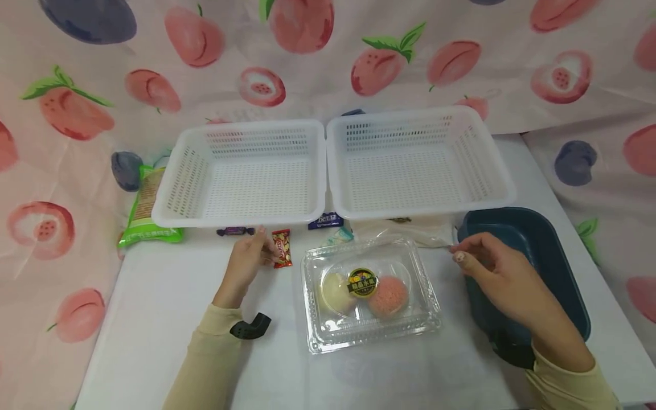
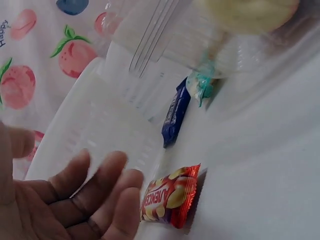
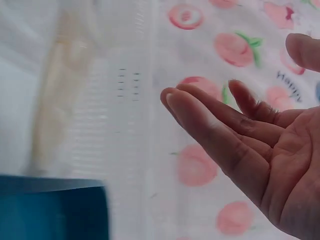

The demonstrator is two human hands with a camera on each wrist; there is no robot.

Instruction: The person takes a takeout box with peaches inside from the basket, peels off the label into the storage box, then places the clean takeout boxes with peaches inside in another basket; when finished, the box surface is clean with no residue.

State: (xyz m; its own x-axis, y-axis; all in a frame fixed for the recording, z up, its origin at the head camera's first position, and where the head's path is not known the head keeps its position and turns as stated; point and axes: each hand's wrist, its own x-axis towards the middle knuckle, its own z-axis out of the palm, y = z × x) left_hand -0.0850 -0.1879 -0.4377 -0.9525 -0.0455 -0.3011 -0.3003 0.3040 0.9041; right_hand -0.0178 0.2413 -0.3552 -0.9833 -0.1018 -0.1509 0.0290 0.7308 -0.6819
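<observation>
In the head view my left hand point(image 1: 245, 263) is beside a small red wrapped candy point(image 1: 282, 249), its fingers loosely bent. The left wrist view shows nothing held in that hand, with the candy point(image 2: 172, 197) just past the fingertips. My right hand point(image 1: 504, 279) hovers over the left side of a dark blue-green basin point(image 1: 561, 273). Its palm is bare in the right wrist view, fingers nearly straight. Between the hands sits a clear plastic box point(image 1: 361, 327) with a closed lid, holding a pale yellow ball point(image 1: 335, 296) and a pink ball point(image 1: 389, 299).
Two white baskets, left point(image 1: 246, 222) and right point(image 1: 425, 208), stand side by side at the back. By their front edges are a purple candy point(image 1: 236, 231), a navy bar point(image 1: 326, 222), a teal-white candy point(image 1: 340, 236) and a beige packet point(image 1: 435, 234). A green bag point(image 1: 151, 230) lies far left.
</observation>
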